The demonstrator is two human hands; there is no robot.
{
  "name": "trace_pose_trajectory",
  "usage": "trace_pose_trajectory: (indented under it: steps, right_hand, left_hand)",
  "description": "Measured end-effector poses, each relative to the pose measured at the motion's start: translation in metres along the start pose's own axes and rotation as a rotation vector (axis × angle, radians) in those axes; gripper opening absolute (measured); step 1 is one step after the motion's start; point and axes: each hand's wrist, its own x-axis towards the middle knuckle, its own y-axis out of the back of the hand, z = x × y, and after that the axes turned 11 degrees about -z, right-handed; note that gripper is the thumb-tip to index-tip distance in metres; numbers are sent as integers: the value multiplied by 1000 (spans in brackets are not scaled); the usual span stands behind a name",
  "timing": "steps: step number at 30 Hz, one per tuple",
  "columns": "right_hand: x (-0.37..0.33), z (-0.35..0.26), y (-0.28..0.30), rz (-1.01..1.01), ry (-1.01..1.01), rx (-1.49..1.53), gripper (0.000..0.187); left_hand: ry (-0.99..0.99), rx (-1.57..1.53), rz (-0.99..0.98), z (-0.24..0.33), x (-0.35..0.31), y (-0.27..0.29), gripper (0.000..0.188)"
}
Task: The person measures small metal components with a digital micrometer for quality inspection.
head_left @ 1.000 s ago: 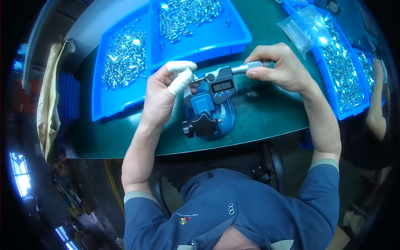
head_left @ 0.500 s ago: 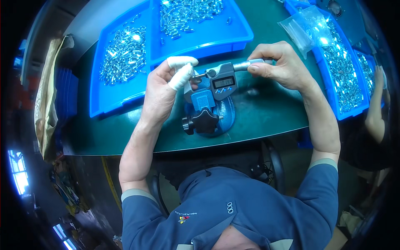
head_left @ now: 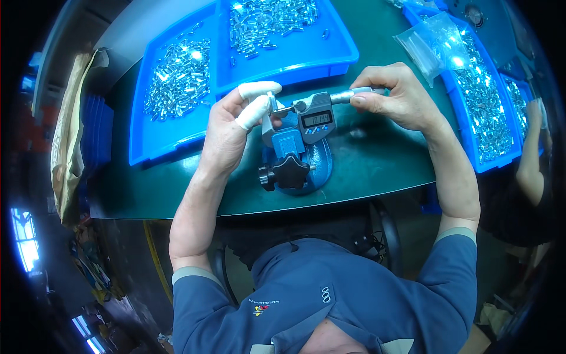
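Observation:
A digital micrometer (head_left: 316,117) with a small display is clamped in a blue stand (head_left: 319,160) that has a black star-shaped knob (head_left: 291,171). My left hand (head_left: 231,127) wears white covers on its thumb and forefinger. Those two fingers pinch a small shiny metal part (head_left: 272,101) at the micrometer's jaws, and the fingertips hide much of it. On the other side, my right hand (head_left: 401,97) grips the micrometer's thimble (head_left: 361,91) between thumb and bent forefinger.
Behind the stand is a divided blue tray (head_left: 283,73) of small shiny metal parts. More parts fill a blue tray (head_left: 512,158) at right, with clear plastic bags (head_left: 422,52) over its edge. Brown paper (head_left: 66,147) stands at left. Another person's arm (head_left: 532,156) shows far right.
My left fingers have shifted very slightly at the jaws, and the metal part shows a little more between them. My right hand keeps its hold on the thimble. The view has moved a little.

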Motion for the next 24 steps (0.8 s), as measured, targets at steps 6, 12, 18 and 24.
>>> trace_pose_trajectory:
  steps: [6,12,18,24]
  right_hand:
    - [-1,-1,1,7,-15,-22,31]
    - [0,-3,0,29,16,-33,32]
    - [0,-3,0,17,-13,-19,31]
    - [0,-3,0,2,-57,-9,31]
  left_hand:
    - [33,10,4,4,1,-2,29]
    - [24,-3,5,0,1,2,27]
    - [8,7,1,-3,2,3,27]
    - [16,6,3,-2,2,3,27]
